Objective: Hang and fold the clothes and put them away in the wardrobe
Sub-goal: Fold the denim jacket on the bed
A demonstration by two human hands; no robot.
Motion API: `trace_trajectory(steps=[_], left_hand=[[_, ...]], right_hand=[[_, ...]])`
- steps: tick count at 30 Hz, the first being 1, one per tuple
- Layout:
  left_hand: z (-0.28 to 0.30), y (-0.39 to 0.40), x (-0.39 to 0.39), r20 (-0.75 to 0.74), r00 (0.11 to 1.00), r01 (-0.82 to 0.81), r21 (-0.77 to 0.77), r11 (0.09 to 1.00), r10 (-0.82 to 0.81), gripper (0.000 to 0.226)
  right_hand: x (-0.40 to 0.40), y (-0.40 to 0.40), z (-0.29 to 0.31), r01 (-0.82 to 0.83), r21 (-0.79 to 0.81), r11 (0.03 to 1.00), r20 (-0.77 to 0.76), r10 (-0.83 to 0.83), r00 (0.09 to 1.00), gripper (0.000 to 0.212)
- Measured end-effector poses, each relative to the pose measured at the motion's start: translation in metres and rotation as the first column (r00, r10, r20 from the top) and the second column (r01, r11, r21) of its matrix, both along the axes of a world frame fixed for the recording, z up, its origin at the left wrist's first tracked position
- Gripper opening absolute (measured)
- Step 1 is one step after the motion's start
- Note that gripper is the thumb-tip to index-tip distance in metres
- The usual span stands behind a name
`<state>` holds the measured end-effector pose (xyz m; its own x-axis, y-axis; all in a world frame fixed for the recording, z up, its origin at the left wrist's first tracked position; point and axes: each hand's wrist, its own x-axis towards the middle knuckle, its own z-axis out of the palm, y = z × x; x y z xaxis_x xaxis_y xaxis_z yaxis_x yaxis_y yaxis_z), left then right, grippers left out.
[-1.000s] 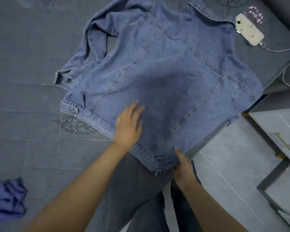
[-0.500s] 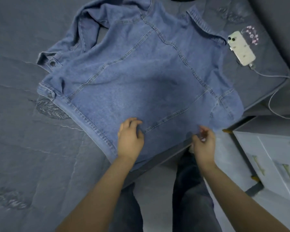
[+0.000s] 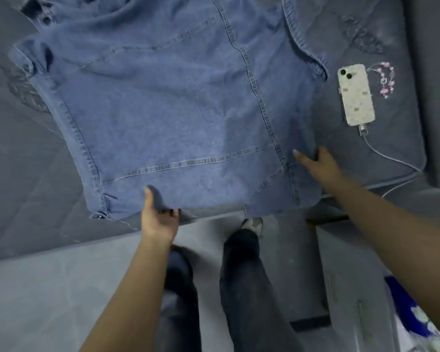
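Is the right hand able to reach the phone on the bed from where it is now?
Probably yes: the right hand rests at the jacket's edge, and only bare bedcover lies between it and the phone.

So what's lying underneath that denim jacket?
The denim jacket lies back-up on a grey quilted bedspread, which shows all around it. Its near edge overhangs the bed, where the left hand grips it. Anything beneath the jacket's middle is covered.

Home bedroom: quilted bed (image 3: 48, 174), charging phone (image 3: 356, 95).
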<state>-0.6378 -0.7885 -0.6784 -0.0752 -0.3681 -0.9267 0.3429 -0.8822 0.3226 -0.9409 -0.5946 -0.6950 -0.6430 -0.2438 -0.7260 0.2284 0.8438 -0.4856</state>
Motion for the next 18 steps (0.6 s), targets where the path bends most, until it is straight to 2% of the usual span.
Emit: trace_trajectory(steps=[2, 4, 7, 9, 11, 14, 16, 18], left_hand=[[-0.003, -0.014, 0.007, -0.102, 0.99, -0.095, -0.001, 0.995, 0.095, 0.059], [-0.005, -0.022, 0.017, -0.088, 0.983, -0.161, 0.001, 0.987, 0.161, 0.05], [-0.007, -0.004, 0.024, 0.096, 0.985, -0.149, 0.014, 0.989, 0.147, 0.038], [-0.011, 0.018, 0.025, 0.241, 0.961, -0.156, 0.06, 0.986, 0.137, 0.027], [-0.012, 0.031, 0.026, 0.301, 0.941, -0.195, 0.108, 0.975, 0.154, 0.018], [-0.008, 0.037, 0.035, 0.188, 0.943, -0.293, 0.076, 0.953, 0.275, 0.034], [0.001, 0.04, 0.04, 0.111, 0.943, -0.314, -0.007, 0.949, 0.313, 0.026], [0.017, 0.041, 0.037, 0.154, 0.932, -0.318, -0.085, 0.944, 0.328, 0.016]], right_hand=[[-0.007, 0.003, -0.004, 0.011, -0.081, 0.997, 0.081, -0.004, 0.997, 0.038], [-0.017, 0.014, -0.004, 0.151, -0.14, 0.979, 0.037, -0.147, 0.988, 0.035], [-0.025, 0.029, -0.006, 0.262, -0.126, 0.957, -0.04, -0.268, 0.962, 0.047], [-0.021, 0.032, -0.008, 0.265, -0.105, 0.958, -0.04, -0.271, 0.962, 0.051], [-0.013, 0.034, -0.009, 0.266, -0.089, 0.96, -0.014, -0.268, 0.963, 0.047], [0.002, 0.04, -0.002, 0.239, -0.098, 0.966, 0.057, -0.234, 0.971, 0.044], [0.013, 0.053, 0.001, 0.238, -0.071, 0.969, 0.142, -0.226, 0.964, 0.042], [0.019, 0.067, 0.008, 0.227, -0.032, 0.973, 0.223, -0.215, 0.951, 0.039]])
